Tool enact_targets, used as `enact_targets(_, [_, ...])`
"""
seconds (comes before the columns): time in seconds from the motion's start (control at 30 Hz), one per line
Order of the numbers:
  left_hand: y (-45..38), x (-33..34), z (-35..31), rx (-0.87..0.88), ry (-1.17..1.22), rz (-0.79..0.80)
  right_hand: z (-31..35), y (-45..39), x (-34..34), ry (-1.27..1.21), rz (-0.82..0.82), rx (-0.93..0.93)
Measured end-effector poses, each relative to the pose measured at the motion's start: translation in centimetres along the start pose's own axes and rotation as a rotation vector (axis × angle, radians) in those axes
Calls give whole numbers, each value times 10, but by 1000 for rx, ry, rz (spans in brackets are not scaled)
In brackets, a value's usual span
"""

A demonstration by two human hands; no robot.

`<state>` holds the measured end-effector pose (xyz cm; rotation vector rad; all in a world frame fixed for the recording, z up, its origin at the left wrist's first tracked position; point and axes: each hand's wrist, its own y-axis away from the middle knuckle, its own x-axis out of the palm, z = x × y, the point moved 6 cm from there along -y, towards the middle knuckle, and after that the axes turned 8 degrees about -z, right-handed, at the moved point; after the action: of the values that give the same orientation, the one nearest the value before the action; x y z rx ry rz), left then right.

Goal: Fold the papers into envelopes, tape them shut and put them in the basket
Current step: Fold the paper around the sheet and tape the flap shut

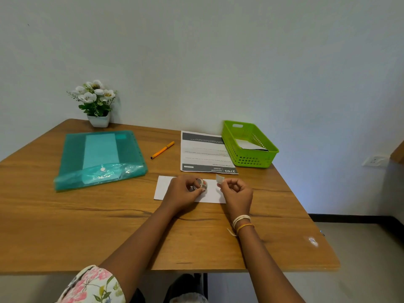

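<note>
Envelope: folded white paper envelope [175,190] flat on wooden table [65,226], under both hands.
Left hand [181,193]: my fingers curl round small patterned tape roll [202,184].
Right hand [237,190]: thumb and forefinger pinch torn tape strip [219,178].
Advice: centre strip over flap seam, press flat.
Basket: green plastic basket [249,144], far right.

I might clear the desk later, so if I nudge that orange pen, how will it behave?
The orange pen looks slim and round, so it would probably roll across the smooth wooden table. It seems light and stiff, likely sliding or pivoting easily. Its cap clip, if present, might stop the roll.
</note>
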<state>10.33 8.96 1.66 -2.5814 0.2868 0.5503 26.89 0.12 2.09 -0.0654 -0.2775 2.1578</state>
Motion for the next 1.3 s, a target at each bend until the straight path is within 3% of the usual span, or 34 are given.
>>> enact_targets(0.23, [-14,-9,11,-119,-21,-135,-7,-4,-1,16,-17,59])
enact_targets(0.43, [-41,-41,23,-89,-293,-239,-13,-5,0,95,-2,63])
enact_targets(0.7, [-61,-45,36,-149,-462,-50,-15,-7,2,162,17,39])
enact_targets(0.9, [-33,-27,8,-32,-430,-237,-18,-8,1,158,17,59])
enact_targets(1.0, [-15,7,-8,-51,-309,-43,-21,-9,-3,146,-4,79])
enact_targets(1.07, [-5,29,-17,-1,-370,138,-21,-7,-6,97,-4,103])
enact_targets(1.17, [6,37,-20,30,-482,202,-20,-3,-9,74,9,106])
enact_targets(1.23, [13,36,-19,91,-539,195,-13,-6,-15,228,12,-47])
enact_targets(1.3, [18,34,-18,125,-551,197,-2,-13,-18,469,85,-330])
